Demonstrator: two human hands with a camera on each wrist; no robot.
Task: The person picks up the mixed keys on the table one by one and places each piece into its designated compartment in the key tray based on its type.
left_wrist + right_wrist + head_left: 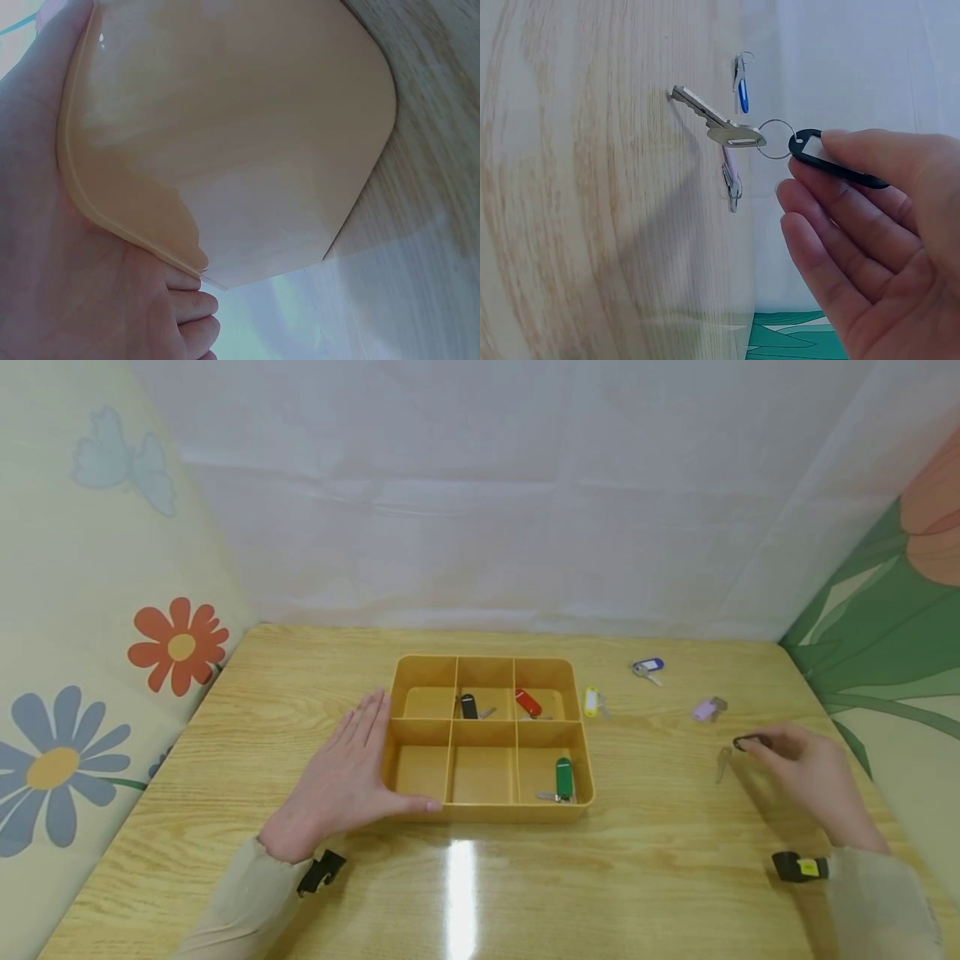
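My right hand pinches a black key tag between thumb and fingers at the right of the table. From its ring hangs a silver key, tip pointing down towards the wood. My left hand rests with straight fingers along the left side of a yellow divided box, its thumb over the front left corner. Inside the box, a black-tagged key lies in the back middle compartment. The back right one holds a red-tagged key, and the front right a green-tagged key.
Just right of the box lies a yellow-tagged key. A blue-tagged key lies further back, and a lilac-tagged key is near my right hand. White sheeting rises behind the wooden table; flower-printed panels flank it.
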